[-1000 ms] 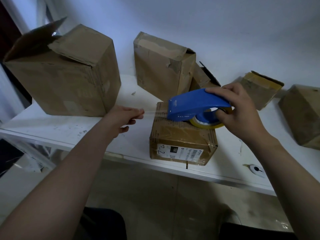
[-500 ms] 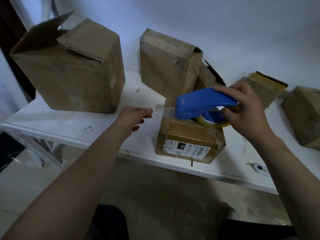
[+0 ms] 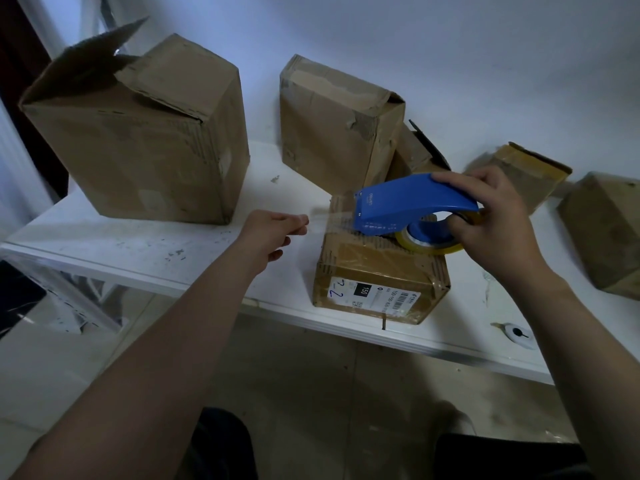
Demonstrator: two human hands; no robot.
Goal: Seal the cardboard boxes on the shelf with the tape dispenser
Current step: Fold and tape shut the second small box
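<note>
A small cardboard box with a white label lies at the front edge of the white shelf. My right hand grips the blue tape dispenser with its yellowish roll just above the box's top. A strip of clear tape stretches left from the dispenser's mouth. My left hand pinches the strip's free end, to the left of the box and above the shelf.
A large box with an open flap stands at the left. A taller worn box stands at the back middle, with smaller boxes to the right. A brown box sits far right. A small white object lies near the shelf's front edge.
The view has shifted a little. Both hands keep their hold, and the tape strip stays stretched between my left hand and the dispenser over the box's left end.
</note>
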